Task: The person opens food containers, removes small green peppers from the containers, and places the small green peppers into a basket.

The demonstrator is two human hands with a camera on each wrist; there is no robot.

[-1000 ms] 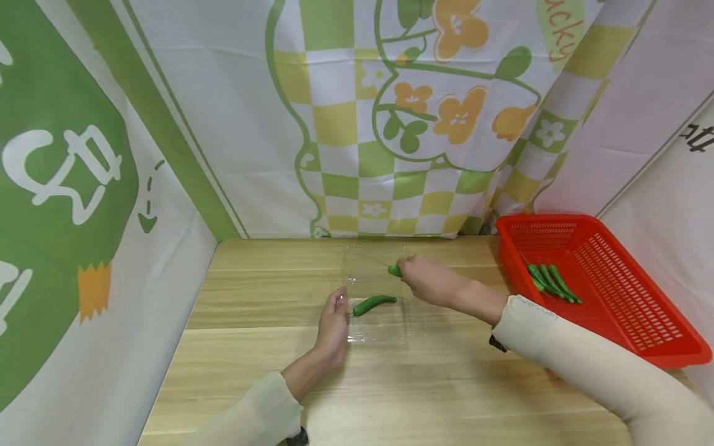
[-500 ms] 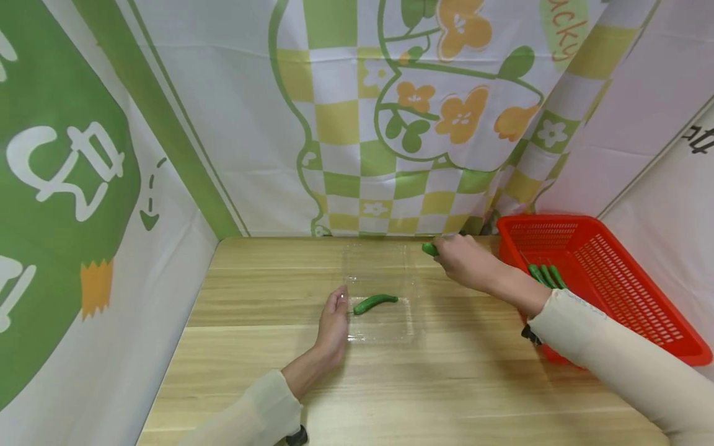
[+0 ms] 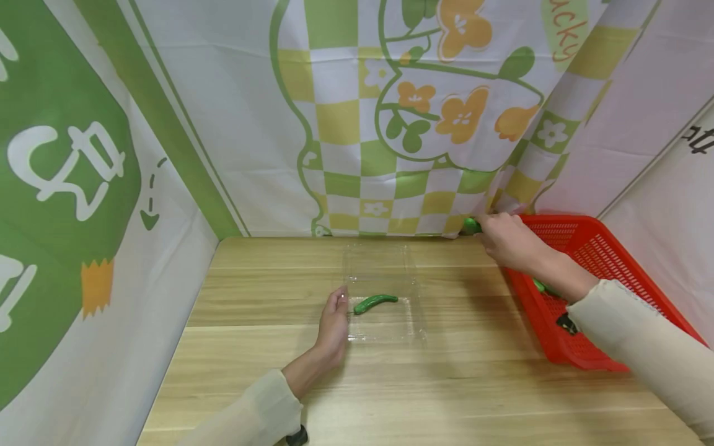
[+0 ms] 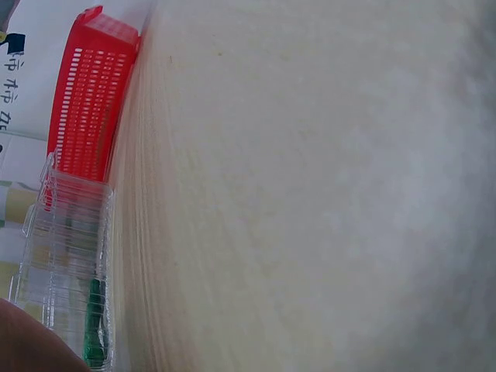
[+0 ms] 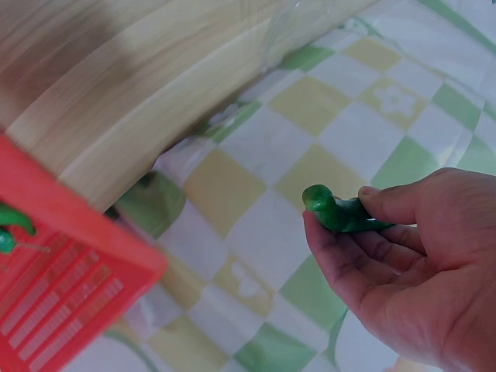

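A clear plastic clamshell box lies with its lid spread back on the table, and one green chili pepper rests inside it. My left hand holds the box's left edge, though its fingertips are partly hidden; in the left wrist view only a bit of that hand shows, beside the box. At the left rim of the red basket, raised above the table's back edge, my right hand pinches another green chili pepper between thumb and fingers.
The red perforated basket stands at the table's right side, with green chili peppers inside, mostly behind the right forearm. A patterned cloth hangs along the back edge of the wooden table.
My right hand has carried its chili pepper right and back, from above the box's lid to the basket's rim. The left hand, the box and the pepper inside have stayed put.
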